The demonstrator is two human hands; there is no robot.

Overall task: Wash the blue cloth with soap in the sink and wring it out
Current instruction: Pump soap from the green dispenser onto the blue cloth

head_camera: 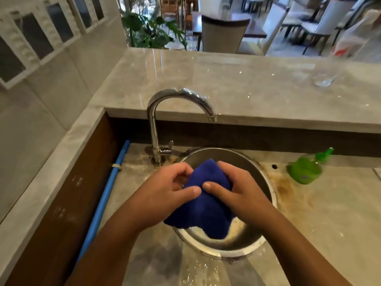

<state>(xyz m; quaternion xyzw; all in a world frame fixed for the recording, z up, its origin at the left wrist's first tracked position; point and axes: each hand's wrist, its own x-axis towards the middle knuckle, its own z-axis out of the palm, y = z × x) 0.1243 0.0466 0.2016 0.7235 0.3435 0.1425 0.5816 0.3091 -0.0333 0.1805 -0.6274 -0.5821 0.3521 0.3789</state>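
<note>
Forearms angle in from the near edge. Left hand (173, 188) and right hand (233, 193) both curl their fingers round the blue cloth (206, 205), thumbs tip to tip, bunching it just above the sink (272, 195). Looks like the scrubbing step (no suds I can see). Next, I'd say, comes either opposing twists to wring or a reach for the green soap bottle (305, 170) lying on the bench (334, 207). No stream shows at the tap (156, 124).
</note>
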